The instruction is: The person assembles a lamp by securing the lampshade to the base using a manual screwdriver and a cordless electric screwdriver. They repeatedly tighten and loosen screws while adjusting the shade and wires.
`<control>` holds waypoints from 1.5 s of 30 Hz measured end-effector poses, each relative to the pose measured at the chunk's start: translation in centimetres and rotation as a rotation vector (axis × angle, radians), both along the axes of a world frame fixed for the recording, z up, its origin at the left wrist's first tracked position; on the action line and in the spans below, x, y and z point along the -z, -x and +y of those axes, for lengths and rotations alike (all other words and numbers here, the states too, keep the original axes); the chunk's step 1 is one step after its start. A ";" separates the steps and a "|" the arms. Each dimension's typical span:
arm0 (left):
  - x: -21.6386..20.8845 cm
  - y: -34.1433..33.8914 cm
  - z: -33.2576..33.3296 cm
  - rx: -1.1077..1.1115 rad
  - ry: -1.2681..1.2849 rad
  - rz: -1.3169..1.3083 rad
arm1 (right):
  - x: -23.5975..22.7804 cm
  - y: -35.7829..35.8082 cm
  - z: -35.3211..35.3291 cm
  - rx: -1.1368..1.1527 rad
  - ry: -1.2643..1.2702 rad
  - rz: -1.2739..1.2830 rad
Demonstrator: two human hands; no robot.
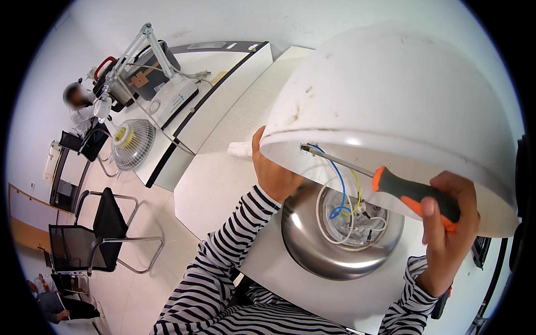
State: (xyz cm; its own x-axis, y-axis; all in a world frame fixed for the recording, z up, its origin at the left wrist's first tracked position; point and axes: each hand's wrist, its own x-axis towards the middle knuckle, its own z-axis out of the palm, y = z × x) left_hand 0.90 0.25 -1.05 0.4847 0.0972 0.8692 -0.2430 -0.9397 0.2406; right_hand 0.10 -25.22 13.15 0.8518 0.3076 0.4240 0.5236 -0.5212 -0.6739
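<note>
Left hand [273, 173] gripping white dome housing [391, 111], right hand [449, 220] holding orange-handled screwdriver [385, 181] at its rim

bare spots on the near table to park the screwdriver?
Free: the white table strip left of the left hand, out toward the table's left edge, and the near strip below the steel bowl between the striped sleeves. Crowded: the centre, under the tilted white housing, with wires and the screwdriver in the right hand.

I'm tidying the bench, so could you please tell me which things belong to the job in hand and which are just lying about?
In use:
- white dome shell, left hand
- orange-handled screwdriver, right hand
- steel bowl
- wires

Lying about:
- desk fan
- black chair
- white lamp arm
</note>
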 end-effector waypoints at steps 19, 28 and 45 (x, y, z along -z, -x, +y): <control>0.3 0.4 0.4 -0.014 -0.010 0.034 | 1.0 -0.5 -0.4 -0.081 0.078 -0.311; -0.5 0.5 0.0 -0.027 0.013 0.052 | -0.3 -0.7 -0.5 -0.377 0.171 -0.515; -0.3 0.1 0.2 0.011 -0.003 0.008 | -0.1 -0.9 -1.2 -0.355 0.223 -0.481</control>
